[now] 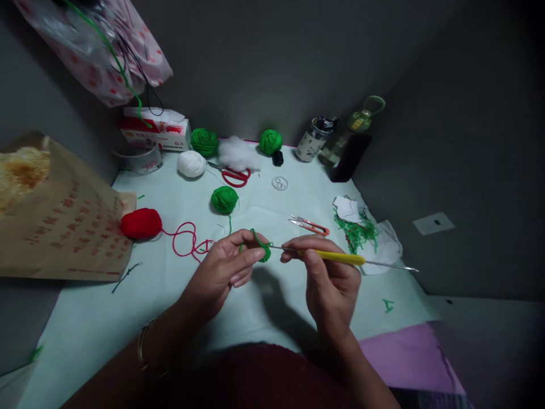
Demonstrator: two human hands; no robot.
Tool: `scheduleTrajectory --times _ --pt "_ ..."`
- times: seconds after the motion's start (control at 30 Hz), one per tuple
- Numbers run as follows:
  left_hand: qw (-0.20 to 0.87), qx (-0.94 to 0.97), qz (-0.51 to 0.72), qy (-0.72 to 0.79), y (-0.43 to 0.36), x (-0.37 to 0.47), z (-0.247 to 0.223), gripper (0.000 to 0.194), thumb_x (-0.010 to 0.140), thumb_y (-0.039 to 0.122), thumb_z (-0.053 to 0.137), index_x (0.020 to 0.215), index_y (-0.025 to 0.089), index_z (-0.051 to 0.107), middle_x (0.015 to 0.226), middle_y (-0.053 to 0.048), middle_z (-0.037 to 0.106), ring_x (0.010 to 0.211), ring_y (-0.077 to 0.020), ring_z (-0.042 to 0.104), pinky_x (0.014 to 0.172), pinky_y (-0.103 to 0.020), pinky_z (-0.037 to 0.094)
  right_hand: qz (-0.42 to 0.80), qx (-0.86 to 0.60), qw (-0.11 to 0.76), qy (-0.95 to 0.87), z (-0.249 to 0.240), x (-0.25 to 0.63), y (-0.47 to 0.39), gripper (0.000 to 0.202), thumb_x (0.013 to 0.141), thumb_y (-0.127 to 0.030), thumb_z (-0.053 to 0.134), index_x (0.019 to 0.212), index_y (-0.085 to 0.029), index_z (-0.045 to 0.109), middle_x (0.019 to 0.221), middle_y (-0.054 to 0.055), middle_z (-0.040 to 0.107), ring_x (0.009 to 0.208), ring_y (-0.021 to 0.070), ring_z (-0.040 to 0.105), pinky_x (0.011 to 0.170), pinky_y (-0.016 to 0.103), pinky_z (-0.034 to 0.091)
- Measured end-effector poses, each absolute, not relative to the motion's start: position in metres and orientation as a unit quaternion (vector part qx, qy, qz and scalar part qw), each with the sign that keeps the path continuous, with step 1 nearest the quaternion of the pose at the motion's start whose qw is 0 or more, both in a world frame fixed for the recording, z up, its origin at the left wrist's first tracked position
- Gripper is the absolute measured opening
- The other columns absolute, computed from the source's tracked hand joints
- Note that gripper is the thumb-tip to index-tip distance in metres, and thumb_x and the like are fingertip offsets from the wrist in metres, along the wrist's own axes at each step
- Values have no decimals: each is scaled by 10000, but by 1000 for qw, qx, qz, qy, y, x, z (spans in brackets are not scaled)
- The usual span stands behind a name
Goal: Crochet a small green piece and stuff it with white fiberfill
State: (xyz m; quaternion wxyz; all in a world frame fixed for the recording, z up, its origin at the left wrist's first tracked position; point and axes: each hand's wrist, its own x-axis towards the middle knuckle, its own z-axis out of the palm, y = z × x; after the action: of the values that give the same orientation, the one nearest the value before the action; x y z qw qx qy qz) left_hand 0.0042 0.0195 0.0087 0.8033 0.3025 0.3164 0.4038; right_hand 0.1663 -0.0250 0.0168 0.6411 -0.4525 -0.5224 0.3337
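Near the middle of the view, my left hand [227,264] pinches a small green crocheted piece [265,253] between thumb and fingers. The yellow-handled crochet hook [340,257] lies in the closed fingers of my right hand [330,284]. Its metal tip reaches left to the green piece, and its other metal end points right. A green yarn ball [225,200] sits just beyond my left hand, with a strand running down towards that hand.
A red yarn ball [142,224] and paper bag [68,216] stand left. Farther back are a white yarn ball [191,164], red scissors [235,177], stuffing [238,153] and a bottle [340,145]. Orange snips [313,226] and green scraps [360,230] lie right.
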Motion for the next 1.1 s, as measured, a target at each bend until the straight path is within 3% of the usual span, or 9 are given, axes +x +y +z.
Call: scheduleTrajectory --times 0.17,0.5,0.7,0.93,1.1 --pt "802 307 399 323 19 4 8 191 788 242 805 863 136 665 739 51 551 397 33 258 387 -178 175 321 -466 633 -529 19 166 -25 198 976 -184 565 997 -257 748 916 25 712 764 160 681 699 347 565" --pt "770 338 424 338 15 8 6 184 777 234 803 878 161 667 822 32 578 443 6 272 381 -177 214 183 -472 558 -657 18 166 -32 346 939 -67 548 1133 -304 709 973 20 740 888 196 680 766 394 551" --pt "816 320 372 305 15 8 7 290 826 275 784 1087 174 708 731 61 491 422 19 200 392 -186 139 215 -477 597 -607 16 166 -25 291 971 -110 538 1065 -307 730 947 8 731 849 177 679 757 377 556" --pt "831 281 380 294 17 8 7 261 816 245 780 1045 152 697 580 109 367 409 2 143 391 -176 135 339 -475 656 -479 15 171 -18 174 979 -220 581 958 -247 751 894 14 722 732 141 686 694 321 584" --pt "831 272 383 298 17 9 6 199 795 225 785 947 150 680 562 108 386 392 5 151 379 -178 131 416 -471 648 -432 16 175 -15 148 955 -277 619 902 -222 746 841 24 724 696 139 674 666 311 594"
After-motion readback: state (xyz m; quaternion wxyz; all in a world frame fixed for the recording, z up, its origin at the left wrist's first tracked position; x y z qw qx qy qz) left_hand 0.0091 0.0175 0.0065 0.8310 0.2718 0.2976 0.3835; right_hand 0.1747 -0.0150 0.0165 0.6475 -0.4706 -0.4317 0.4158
